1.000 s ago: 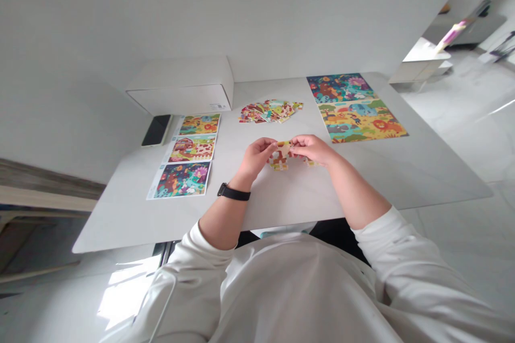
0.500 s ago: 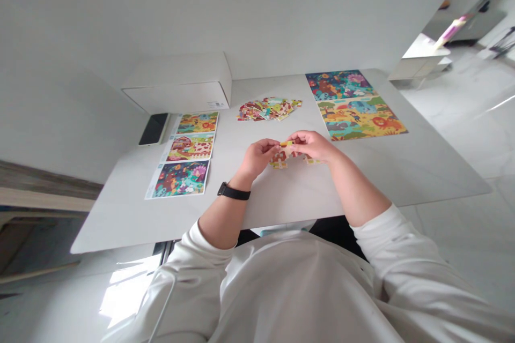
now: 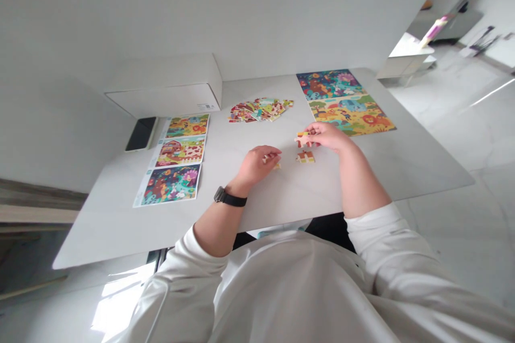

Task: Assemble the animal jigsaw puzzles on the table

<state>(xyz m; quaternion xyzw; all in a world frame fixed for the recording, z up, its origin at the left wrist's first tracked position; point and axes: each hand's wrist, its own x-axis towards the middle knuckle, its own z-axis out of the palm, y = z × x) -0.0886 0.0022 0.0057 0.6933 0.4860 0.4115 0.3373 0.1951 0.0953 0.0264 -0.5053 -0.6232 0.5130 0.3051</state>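
Pinching a jigsaw piece (image 3: 301, 140) in the right hand (image 3: 329, 137), tab toward the left edge of the table (image 3: 374, 171), midway front to rear, behind a puzzle section (image 3: 306, 157) roughly lengthwise with the front edge. Holding a mostly hidden piece (image 3: 265, 160) in the left hand (image 3: 256, 164).

A table (image 3: 378, 166) bears puzzle pieces (image 3: 263, 110) (and pictures (image 3: 172, 184)).

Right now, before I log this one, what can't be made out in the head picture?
All in the head view:
- Puzzle pieces at the left hand: number and grip hidden by its fingers.
- Far end of the piece in the right hand: covered by fingertips.
- Lower layers of the pile: hidden under overlapping pieces.
- Label on the white box: print too small.
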